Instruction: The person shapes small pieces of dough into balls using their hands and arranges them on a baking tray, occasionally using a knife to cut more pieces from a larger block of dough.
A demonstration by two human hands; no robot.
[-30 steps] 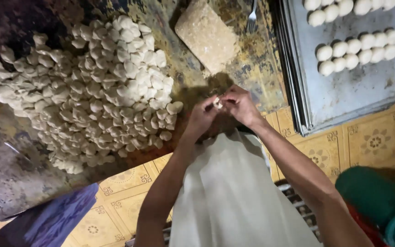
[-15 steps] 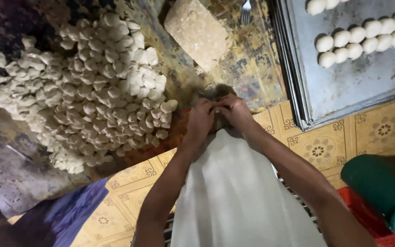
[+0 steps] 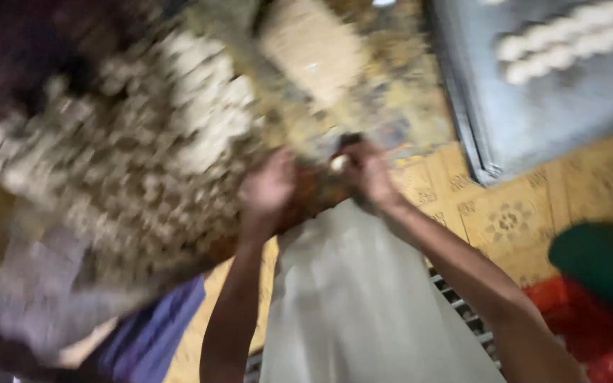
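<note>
- Dough piece: one small pale lump, sitting between the two hands at the near edge of the work surface; heavy blur hides its exact shape.
- Right hand: one; fingers curled in against the dough piece, apparently pinching it, though blur prevents certainty.
- Left hand: one; fingers bent loosely together, just beside the lump; whether they touch it cannot be told.
- White apron: one, falling between the forearms, nearest the camera.
- Heap of dough pieces: one large pile left of the hands; far too many and too smeared to count. Judged as the stock not yet shaped, so most of the work appears left.
- Pale slab: one block beyond the hands.
- Metal tray: one, far right; two short rows of round white balls on it, number unreadable. Judged finished; much of the tray is bare.
</note>
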